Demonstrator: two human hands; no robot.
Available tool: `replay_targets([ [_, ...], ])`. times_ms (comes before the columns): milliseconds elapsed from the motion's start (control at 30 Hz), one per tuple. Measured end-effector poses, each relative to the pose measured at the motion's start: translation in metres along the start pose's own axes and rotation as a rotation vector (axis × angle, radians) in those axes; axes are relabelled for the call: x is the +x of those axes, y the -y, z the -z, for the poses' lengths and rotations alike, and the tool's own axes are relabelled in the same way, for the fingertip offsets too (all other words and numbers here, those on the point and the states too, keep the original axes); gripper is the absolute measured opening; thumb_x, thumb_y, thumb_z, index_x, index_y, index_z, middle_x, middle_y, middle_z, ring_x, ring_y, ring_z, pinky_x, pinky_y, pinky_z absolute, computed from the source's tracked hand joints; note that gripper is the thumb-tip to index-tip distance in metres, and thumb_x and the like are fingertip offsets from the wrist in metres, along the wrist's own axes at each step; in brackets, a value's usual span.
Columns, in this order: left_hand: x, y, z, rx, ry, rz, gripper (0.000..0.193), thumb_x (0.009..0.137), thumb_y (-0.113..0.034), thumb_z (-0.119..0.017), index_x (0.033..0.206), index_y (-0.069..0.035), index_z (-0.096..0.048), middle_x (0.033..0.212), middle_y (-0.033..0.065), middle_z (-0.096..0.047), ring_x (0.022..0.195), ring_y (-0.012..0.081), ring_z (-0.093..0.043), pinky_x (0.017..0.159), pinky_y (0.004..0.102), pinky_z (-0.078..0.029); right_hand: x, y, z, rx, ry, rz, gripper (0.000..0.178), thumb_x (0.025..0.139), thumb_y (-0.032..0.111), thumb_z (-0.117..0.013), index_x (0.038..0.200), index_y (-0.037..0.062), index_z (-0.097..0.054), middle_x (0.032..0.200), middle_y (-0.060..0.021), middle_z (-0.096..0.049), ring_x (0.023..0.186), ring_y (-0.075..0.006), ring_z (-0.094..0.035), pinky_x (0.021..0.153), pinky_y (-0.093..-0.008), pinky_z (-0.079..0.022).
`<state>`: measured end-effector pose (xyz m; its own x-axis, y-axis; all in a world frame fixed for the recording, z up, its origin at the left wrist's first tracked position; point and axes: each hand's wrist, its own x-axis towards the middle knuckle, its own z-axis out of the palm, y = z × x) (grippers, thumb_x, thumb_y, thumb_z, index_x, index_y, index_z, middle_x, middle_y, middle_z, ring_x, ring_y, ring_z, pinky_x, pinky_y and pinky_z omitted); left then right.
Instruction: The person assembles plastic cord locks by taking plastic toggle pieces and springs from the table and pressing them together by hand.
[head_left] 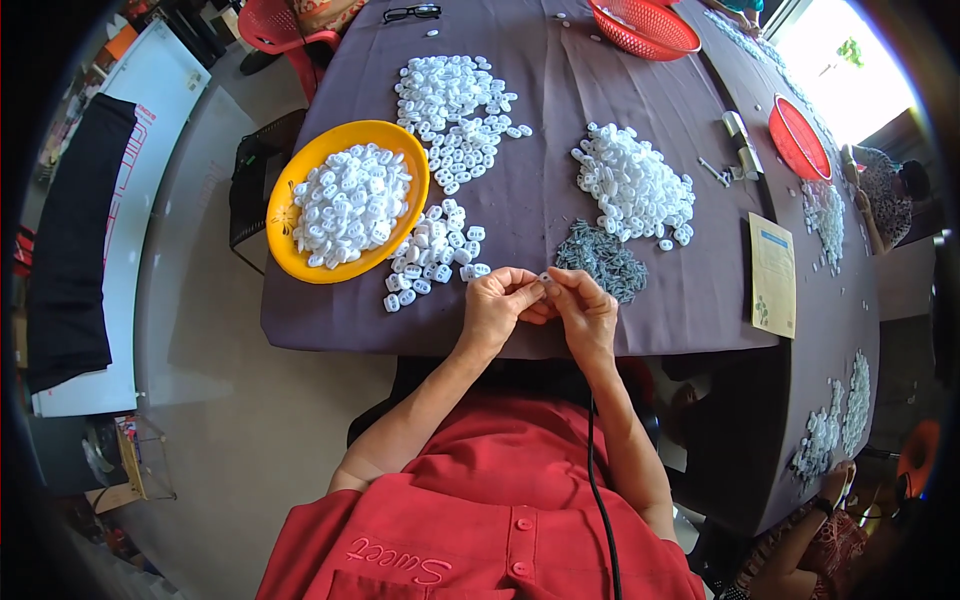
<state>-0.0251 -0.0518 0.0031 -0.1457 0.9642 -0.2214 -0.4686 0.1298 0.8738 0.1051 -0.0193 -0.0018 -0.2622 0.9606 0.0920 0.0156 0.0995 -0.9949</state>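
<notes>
My left hand (492,308) and my right hand (586,312) meet at the table's near edge, fingertips pinched together. Between them is a small white plastic piece (544,279), mostly covered by the fingers. Just left of my left hand lies a loose group of small white oval pieces with dark holes (436,246). Beyond my right hand is a heap of tiny slender grey pieces (602,262), too small to make out singly. Behind that heap rises a larger pile of white pieces (634,182). A yellow bowl (281,222) at the left is heaped with similar white pieces.
More white pieces (450,95) spread behind the bowl on the dark tablecloth (530,180). A tan booklet (772,275) lies at the right, below a white case (741,143). Red baskets (655,38) and eyeglasses (412,13) sit farther off. Other people (885,195) sit along the right.
</notes>
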Motion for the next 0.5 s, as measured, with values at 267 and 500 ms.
replay_targets([
  [267,0.003,-0.006,-0.002,-0.067,-0.033,0.110,0.014,0.086,-0.011,-0.063,0.089,0.002,-0.065,0.079,0.0086,-0.067,0.066,0.0160,-0.066,0.059,0.0253,-0.056,0.001,-0.004,0.001,-0.023,-0.010,0.094,0.025,0.082,-0.006,-0.060,0.105,0.0014,-0.063,0.086,0.0019,-0.058,0.081,-0.0038,-0.052,0.072,-0.0181,-0.044],
  [500,0.004,0.000,-0.006,-0.027,-0.089,0.072,0.014,0.087,-0.012,-0.062,0.085,0.001,-0.066,0.076,0.0069,-0.067,0.064,0.0120,-0.064,0.057,0.0221,-0.054,-0.001,0.013,-0.003,-0.154,0.003,0.135,0.025,0.079,-0.006,-0.061,0.103,0.0011,-0.062,0.083,0.0007,-0.058,0.079,-0.0071,-0.054,0.068,-0.0209,-0.046],
])
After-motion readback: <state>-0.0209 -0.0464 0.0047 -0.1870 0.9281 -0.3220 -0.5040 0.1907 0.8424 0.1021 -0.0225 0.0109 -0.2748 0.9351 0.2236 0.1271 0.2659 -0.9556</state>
